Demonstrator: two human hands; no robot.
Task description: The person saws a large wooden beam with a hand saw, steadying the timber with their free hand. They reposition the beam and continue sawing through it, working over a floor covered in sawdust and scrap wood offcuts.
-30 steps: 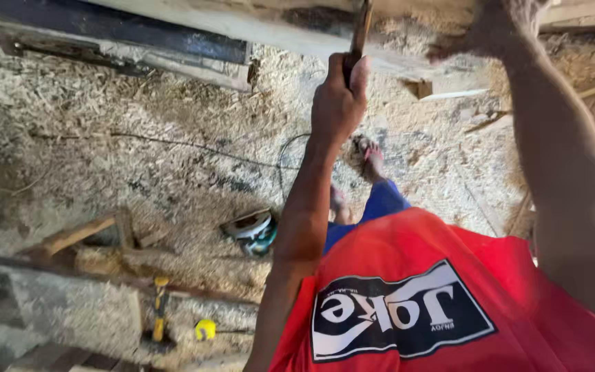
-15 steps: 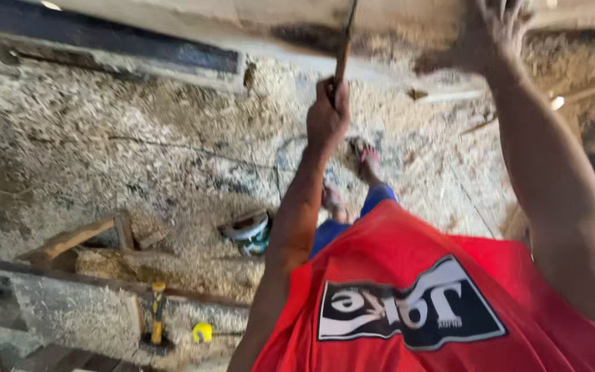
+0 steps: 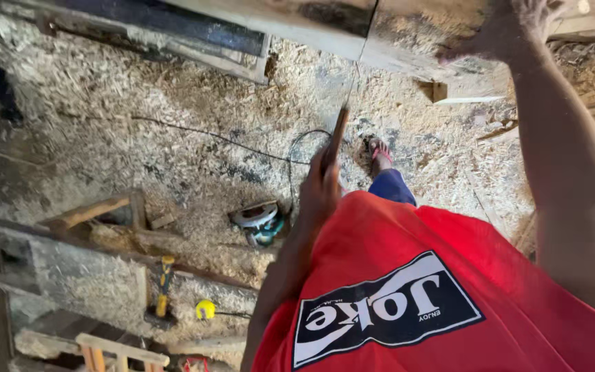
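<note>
My left hand [image 3: 319, 191] is shut on the brown wooden handle of a hand saw [image 3: 337, 138]. Its thin blade runs up, edge-on, into a cut in a pale wooden beam [image 3: 311, 17] across the top of the view. My right hand [image 3: 511, 31] presses flat on the same beam, just right of the cut, with the arm stretched out along the right side. My red shirt with a dark printed patch fills the lower right.
The floor is covered in sawdust and shavings [image 3: 139, 103]. On it lie a circular saw [image 3: 259, 222], a black cable [image 3: 208, 134], a hammer [image 3: 163, 286] and a yellow tape measure [image 3: 205, 309]. My sandalled foot [image 3: 380, 155] stands below the beam. Wooden frame pieces [image 3: 91, 210] lie lower left.
My left hand has drawn the saw back from the beam toward my body. The right hand has stayed on the beam.
</note>
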